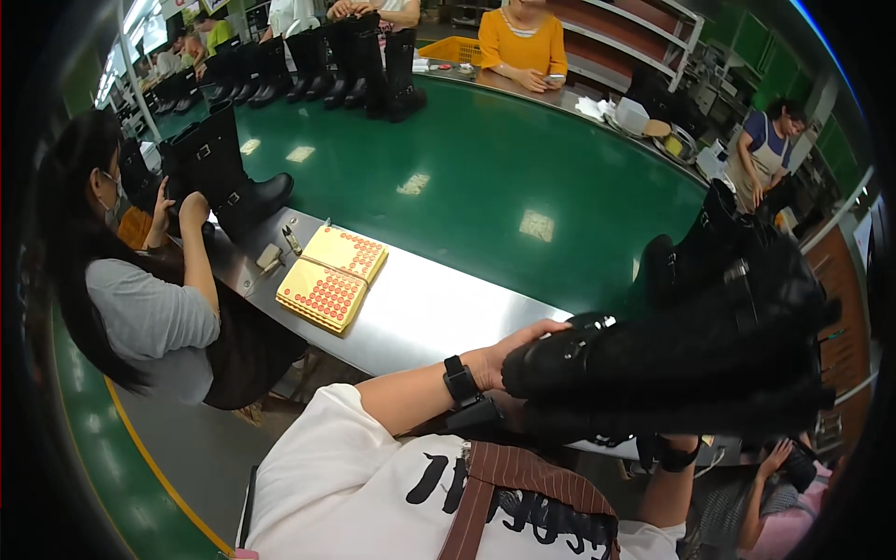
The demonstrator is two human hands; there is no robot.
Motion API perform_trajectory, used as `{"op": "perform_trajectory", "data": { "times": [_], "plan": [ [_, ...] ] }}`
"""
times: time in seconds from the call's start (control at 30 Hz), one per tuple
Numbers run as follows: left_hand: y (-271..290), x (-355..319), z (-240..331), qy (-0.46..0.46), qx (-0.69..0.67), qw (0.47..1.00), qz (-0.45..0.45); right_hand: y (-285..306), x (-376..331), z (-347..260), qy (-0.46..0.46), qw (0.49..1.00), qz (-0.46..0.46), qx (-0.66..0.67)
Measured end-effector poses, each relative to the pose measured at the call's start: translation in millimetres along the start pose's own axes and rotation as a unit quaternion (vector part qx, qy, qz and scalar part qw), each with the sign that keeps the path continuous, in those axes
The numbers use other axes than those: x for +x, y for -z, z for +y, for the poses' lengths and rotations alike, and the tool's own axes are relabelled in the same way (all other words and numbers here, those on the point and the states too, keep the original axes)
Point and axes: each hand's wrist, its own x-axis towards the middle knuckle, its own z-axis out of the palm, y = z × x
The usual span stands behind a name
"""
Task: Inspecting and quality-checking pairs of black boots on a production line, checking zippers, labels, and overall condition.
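Right then, the person's left hand (509, 350) was curled shut on the near end of a tall black boot (691, 350), fingers lying over its top edge. The boot lay on its side in the air, just above the near edge of the steel worktop (420, 313). The right hand (677, 448) came up under the boot, but the boot hid its fingers, so I could not tell how open it was. A black watch (459, 380) sat on the left wrist. Two flat yellow trays (333, 277) with red dots lay side by side on the worktop, well to the left of the boot. Behind them ran a wide green belt (485, 177). Another person (149, 308) in a grey top sat at the left, touching another black boot (229, 182) that stood upright.
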Motion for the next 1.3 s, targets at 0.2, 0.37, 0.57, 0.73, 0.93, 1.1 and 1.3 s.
{"op": "perform_trajectory", "data": {
  "times": [0.2,0.37,0.57,0.73,0.93,1.1,1.3],
  "plan": [
    [15.7,-4.7,14.9,0.007,0.179,0.980,0.086,-9.1,31.7,-48.7,0.021,0.994,0.104,0.012],
    [-16.8,-23.1,25.7,-0.374,0.476,0.763,0.227,-10.3,73.8,-60.5,-0.265,0.824,0.305,0.398],
    [-43.0,-15.0,-18.2,-0.284,0.868,0.385,0.132,-32.4,77.2,-63.4,-0.238,0.949,0.141,0.150],
    [-40.3,1.7,-15.8,-0.289,0.864,0.358,0.205,-40.3,38.9,-49.9,-0.206,0.941,0.155,0.219],
    [-43.8,15.7,-20.2,-0.277,0.854,0.377,0.229,-79.2,23.1,-33.5,-0.247,0.889,0.147,0.357],
    [-49.4,18.6,-24.4,-0.279,0.868,0.299,0.282,-110.4,21.0,-56.7,-0.178,0.949,0.092,0.242],
    [-40.0,18.1,-14.3,-0.272,0.860,0.255,0.350,-108.1,26.8,-75.8,-0.131,0.961,0.059,0.235]
  ]
}}
